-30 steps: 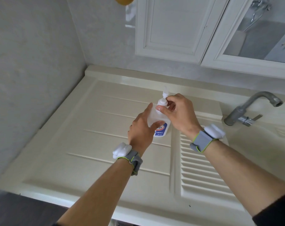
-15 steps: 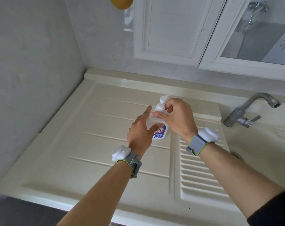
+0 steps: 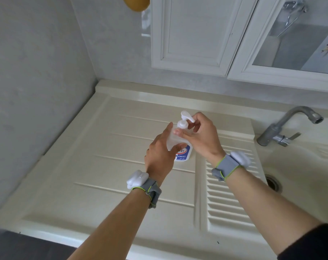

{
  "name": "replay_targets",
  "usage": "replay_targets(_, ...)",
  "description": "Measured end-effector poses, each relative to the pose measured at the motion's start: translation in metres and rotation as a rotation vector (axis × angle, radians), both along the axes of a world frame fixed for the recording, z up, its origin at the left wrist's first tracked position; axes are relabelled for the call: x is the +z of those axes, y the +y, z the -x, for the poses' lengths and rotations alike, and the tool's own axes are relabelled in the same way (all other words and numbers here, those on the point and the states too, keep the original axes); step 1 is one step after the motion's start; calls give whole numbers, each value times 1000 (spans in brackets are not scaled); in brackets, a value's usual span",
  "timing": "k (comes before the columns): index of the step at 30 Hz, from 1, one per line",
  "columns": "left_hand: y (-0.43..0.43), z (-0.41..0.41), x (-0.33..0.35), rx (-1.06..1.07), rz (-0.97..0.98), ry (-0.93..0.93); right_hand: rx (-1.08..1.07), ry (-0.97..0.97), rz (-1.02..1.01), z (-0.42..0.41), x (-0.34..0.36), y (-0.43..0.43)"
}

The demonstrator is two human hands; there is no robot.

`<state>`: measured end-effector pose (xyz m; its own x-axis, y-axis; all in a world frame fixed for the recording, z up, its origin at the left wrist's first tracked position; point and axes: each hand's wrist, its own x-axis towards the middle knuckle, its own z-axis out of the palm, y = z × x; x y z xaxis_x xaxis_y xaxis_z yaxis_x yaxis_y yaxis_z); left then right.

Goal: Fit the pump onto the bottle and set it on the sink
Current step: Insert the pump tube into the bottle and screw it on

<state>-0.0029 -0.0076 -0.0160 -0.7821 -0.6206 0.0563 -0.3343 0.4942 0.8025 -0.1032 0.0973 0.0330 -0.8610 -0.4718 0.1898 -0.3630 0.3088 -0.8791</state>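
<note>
A translucent white bottle (image 3: 183, 153) with a blue and white label is held above the cream sink top (image 3: 110, 166). My left hand (image 3: 160, 154) wraps its body from the left. The white pump (image 3: 184, 119) sits on the bottle's neck, its spout pointing right. My right hand (image 3: 200, 136) is at the pump's collar, thumb and fingers pinched just under the spout. The bottle's lower left side is hidden behind my left hand.
A ribbed draining section (image 3: 227, 203) lies right of the flat sink top. The basin with its drain (image 3: 272, 182) and a grey metal tap (image 3: 283, 128) are at the right. White wall cabinets (image 3: 195, 34) hang above. A grey wall (image 3: 28, 91) closes the left side.
My right hand's fingers have shifted around the pump's neck, and more of the pump head and spout now shows above them. The bottle stays in my left hand.
</note>
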Motion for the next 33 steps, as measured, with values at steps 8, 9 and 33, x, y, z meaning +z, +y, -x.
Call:
replay_targets(8, -2, 0, -2, -3, -8, -5, 210, -76, 51, 16, 8, 12)
replay_targets(9, -1, 0, -3, -3, -7, -5, 197, -87, 77, 16, 7, 11)
replay_targets(33, -2, 0, -2, 9, -5, 0, 85, -17, 43, 10, 6, 9)
